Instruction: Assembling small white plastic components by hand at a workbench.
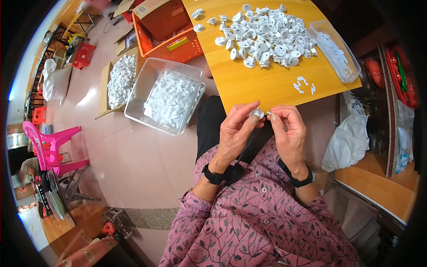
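Just off the table's near edge, my left hand [238,131] pinches a round white plastic part [256,113] between thumb and fingers. Close beside it my right hand [288,129] grips a small white plastic piece [269,113] with thumb and forefinger, its tip at the round part; whether the two touch I cannot tell. On the yellow table [249,86] lies a big heap of round white plastic parts [271,38]. Several small white pieces [299,84] are scattered nearer to my hands.
A clear tray [356,66] of small white pieces stands at the table's right edge. To the left are a clear bin [138,104] and a cardboard box [106,86] of white parts, an orange crate [187,52] and a pink chair [55,147]. A white sack [349,140] sits right.
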A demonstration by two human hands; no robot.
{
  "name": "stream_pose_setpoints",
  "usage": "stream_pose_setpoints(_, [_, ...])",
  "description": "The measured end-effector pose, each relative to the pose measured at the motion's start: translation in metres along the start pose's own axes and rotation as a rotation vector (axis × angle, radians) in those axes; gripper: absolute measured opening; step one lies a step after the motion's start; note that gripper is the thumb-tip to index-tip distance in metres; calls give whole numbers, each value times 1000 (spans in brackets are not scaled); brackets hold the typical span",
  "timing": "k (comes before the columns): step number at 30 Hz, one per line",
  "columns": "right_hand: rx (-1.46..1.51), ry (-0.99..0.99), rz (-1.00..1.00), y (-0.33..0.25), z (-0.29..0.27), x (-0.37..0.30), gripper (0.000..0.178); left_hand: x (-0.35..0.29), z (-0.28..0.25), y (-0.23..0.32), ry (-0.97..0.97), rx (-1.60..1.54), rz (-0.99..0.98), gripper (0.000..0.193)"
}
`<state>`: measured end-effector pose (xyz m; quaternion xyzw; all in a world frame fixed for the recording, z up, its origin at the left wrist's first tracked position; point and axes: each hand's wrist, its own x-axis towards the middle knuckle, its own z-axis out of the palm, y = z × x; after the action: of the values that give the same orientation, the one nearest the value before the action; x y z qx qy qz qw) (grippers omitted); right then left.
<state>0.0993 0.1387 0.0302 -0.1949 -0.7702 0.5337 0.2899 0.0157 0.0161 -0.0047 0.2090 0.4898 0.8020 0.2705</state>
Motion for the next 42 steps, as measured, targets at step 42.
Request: stream_pose_setpoints(42, [-147, -15, -210, -20, 16, 5, 10, -1, -17, -1, 6, -596, -179, 20])
